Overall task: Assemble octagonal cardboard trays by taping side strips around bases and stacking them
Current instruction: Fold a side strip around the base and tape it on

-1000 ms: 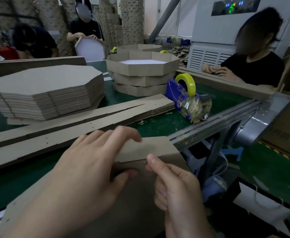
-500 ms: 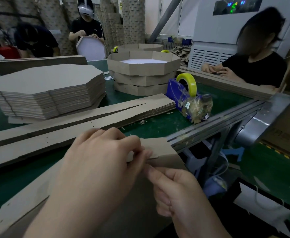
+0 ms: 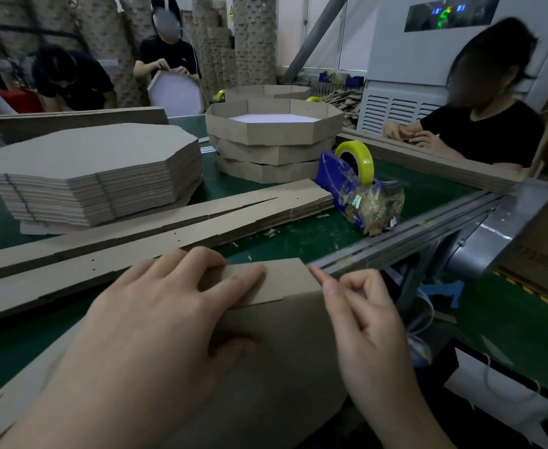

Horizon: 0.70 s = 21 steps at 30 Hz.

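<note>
Side strip [image 3: 287, 280] (matte brown cardboard) lies under fingers [image 3: 233, 281] of the left hand [image 3: 162, 319].

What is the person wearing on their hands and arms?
Nothing that shows. The left hand and the right hand are both bare: no gloves, no rings, no watch. The forearms are bare too, with no sleeve in view down to the picture's edge.
</note>
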Tool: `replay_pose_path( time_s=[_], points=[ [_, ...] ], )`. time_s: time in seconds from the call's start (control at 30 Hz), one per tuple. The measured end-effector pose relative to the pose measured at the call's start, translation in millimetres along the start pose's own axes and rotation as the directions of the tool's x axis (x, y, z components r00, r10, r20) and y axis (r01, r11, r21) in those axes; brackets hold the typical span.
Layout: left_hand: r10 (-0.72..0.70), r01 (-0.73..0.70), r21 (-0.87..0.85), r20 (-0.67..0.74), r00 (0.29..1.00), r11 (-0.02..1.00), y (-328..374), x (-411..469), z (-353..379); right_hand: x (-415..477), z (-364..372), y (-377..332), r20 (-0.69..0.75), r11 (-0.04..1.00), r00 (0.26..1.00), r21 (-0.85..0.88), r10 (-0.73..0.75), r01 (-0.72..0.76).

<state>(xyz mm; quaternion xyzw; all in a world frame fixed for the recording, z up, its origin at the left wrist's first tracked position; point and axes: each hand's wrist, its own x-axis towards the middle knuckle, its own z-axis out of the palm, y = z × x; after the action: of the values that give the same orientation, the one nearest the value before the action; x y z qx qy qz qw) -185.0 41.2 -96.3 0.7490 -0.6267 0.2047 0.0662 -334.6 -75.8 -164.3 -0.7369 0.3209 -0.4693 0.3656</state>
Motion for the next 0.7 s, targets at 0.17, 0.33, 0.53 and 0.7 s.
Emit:
replay_pose_path(
  time_s=[0.17,0.33,0.53,0.7],
  points=[
    [0.032,-0.033,-0.068,-0.014,0.999,0.997,12,9,-13,0,-3,0,0.011,0.984,0.992,0.13,-0.122,0.119],
    [0.001,-0.032,-0.232,-0.133,0.991,0.972,8,-2,-24,21,-31,20,0.099,0.992,0.993,0.103,0.066,-0.077],
    [-0.06,-0.001,-0.422,-0.133,0.989,0.907,-2,-18,-13,36,-42,19,0.111,0.986,0.993,0.166,-0.04,0.021],
    [-0.021,-0.006,-0.487,-0.05,0.999,0.873,-8,-17,-9,31,-22,14,0.11,0.989,0.985,0.087,-0.132,0.123]
  ],
)
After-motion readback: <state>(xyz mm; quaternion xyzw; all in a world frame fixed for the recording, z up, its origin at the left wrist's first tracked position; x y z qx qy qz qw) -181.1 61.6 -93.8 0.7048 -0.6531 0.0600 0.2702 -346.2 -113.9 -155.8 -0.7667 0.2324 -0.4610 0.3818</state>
